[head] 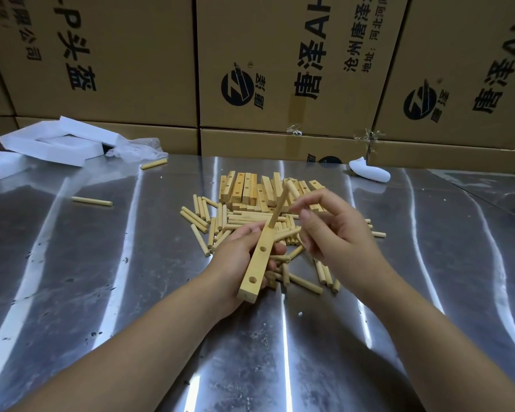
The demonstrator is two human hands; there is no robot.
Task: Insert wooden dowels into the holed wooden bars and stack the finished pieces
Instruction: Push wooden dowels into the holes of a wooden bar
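My left hand (238, 257) grips a holed wooden bar (257, 263) from below, tilted with its far end raised. A dowel (280, 203) stands in the bar's far hole, leaning right. The bar's other two holes show empty. My right hand (333, 233) hovers just right of the dowel, fingers loosely curled, thumb and fingertip close to the dowel's top; whether they touch it is unclear. Loose dowels (202, 218) lie scattered on the table beneath my hands. Behind them sits a pile of holed bars (244, 185).
The metal table (101, 292) reflects light. Two stray dowels (91, 201) lie at the left. White foam pieces (57, 144) and a plastic bag (137, 150) sit at the back left, a white object (369, 172) at the back right. Cardboard boxes (280, 69) wall the far edge.
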